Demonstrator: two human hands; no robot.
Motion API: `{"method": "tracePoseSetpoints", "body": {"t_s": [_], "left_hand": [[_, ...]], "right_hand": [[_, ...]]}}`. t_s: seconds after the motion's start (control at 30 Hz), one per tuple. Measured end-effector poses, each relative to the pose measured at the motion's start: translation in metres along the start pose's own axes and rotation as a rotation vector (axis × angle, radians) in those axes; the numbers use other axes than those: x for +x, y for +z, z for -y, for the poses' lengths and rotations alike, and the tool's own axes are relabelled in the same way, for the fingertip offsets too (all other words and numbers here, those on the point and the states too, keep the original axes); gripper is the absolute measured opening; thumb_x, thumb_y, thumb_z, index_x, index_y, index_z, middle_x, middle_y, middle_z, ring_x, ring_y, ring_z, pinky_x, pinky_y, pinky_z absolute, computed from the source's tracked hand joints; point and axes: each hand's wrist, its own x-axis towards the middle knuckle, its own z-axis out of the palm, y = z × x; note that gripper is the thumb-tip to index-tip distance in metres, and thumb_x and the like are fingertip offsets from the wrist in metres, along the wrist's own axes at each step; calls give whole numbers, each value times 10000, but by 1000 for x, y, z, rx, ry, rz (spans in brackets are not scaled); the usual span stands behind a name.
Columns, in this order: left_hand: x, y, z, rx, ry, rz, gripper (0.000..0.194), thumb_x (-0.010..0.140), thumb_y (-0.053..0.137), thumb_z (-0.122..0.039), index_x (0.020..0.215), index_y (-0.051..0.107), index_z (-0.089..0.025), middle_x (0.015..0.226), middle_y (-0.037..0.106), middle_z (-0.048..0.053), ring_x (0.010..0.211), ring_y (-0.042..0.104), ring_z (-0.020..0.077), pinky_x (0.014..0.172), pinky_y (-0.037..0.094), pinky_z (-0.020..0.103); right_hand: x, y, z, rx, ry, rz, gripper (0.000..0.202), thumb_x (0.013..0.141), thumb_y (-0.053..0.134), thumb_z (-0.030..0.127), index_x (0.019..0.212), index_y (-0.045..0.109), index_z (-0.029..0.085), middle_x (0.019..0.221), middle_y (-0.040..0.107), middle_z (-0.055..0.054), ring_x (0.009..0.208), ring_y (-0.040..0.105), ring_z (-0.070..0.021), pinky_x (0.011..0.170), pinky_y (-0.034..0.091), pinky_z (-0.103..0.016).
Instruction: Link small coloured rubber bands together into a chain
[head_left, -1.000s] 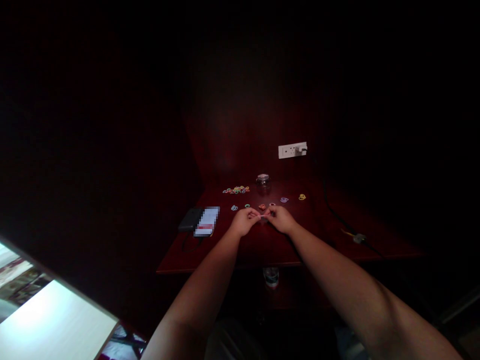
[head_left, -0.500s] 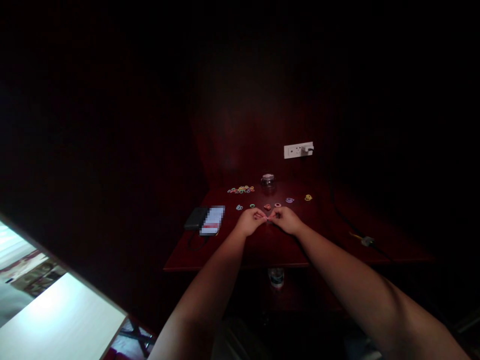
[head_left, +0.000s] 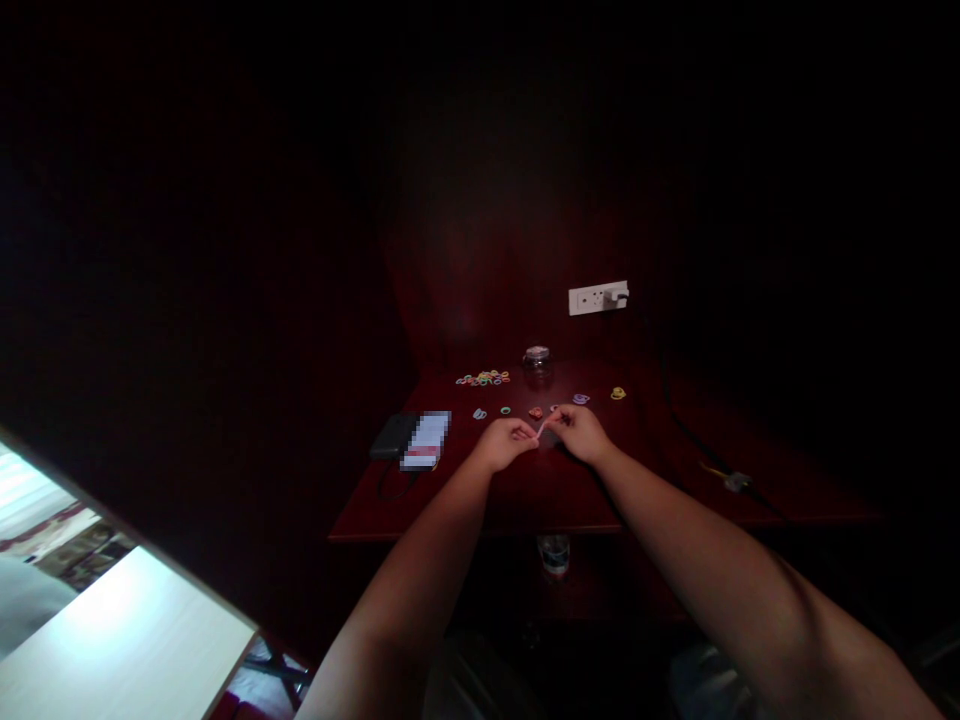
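Note:
My left hand [head_left: 510, 444] and my right hand [head_left: 577, 432] are a little apart over the dark red table [head_left: 555, 505]. Stretched between their fingertips is a thin pink band [head_left: 541, 430], pinched at both ends. Just beyond my hands lie a light blue band group [head_left: 480, 413], a green band [head_left: 505, 410], a red-orange cluster [head_left: 535, 412], a purple group [head_left: 580, 399] and a yellow group [head_left: 618, 393]. A pink band beside my right hand is partly hidden by it. Farther back is a pile of mixed coloured bands [head_left: 484, 378].
A clear lidded jar [head_left: 537, 362] stands near the back wall. At the left lie a phone [head_left: 427, 440] and a black case-like object [head_left: 393, 437]. A cable with a connector [head_left: 736, 482] runs on the right, below a wall socket [head_left: 598, 298].
My right hand has moved slightly up and away from my left. The pink band between them now shows as a stretched strip.

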Motion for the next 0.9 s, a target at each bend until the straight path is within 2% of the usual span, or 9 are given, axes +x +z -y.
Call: {"method": "tracePoseSetpoints", "body": {"t_s": [0.13, 0.27, 0.33, 0.6, 0.9], "left_hand": [[0, 0, -1, 16, 6, -14, 175, 633, 704, -227, 734, 633, -102, 623, 607, 11, 576, 525, 85, 580, 416, 210], [-2, 0, -2, 45, 34, -58, 183, 655, 689, -260, 732, 614, -112, 619, 589, 2, 567, 509, 83, 560, 398, 200], [-2, -1, -2, 41, 47, -72, 186, 672, 675, -273, 736, 602, -115, 618, 576, -3, 556, 495, 78, 545, 383, 193], [-1, -1, -6, 62, 36, -62, 194, 686, 656, -307, 747, 586, -137, 511, 465, -58, 451, 361, 52, 465, 245, 183], [-2, -1, -9, 92, 35, -33, 171, 698, 631, -285, 753, 592, -128, 542, 488, -45, 486, 403, 61, 485, 272, 183]], "right_hand": [[0, 0, -1, 4, 9, -2, 189, 695, 565, 302, 675, 647, 133, 621, 606, -23, 567, 496, -123, 555, 396, -245], [-1, 0, -1, 46, -25, 173, 188, 659, 618, 321, 637, 654, 138, 594, 610, -19, 566, 511, -125, 555, 394, -244], [-1, -1, -2, 78, -10, 208, 198, 653, 624, 332, 632, 651, 137, 576, 599, -12, 546, 496, -118, 537, 380, -240], [5, -8, -6, 188, 102, -23, 214, 656, 587, 358, 666, 610, 145, 560, 526, 17, 515, 433, -103, 514, 342, -236], [4, -6, -4, 309, 159, -59, 253, 657, 583, 410, 623, 534, 164, 511, 495, 23, 429, 410, -86, 430, 316, -218]]}}
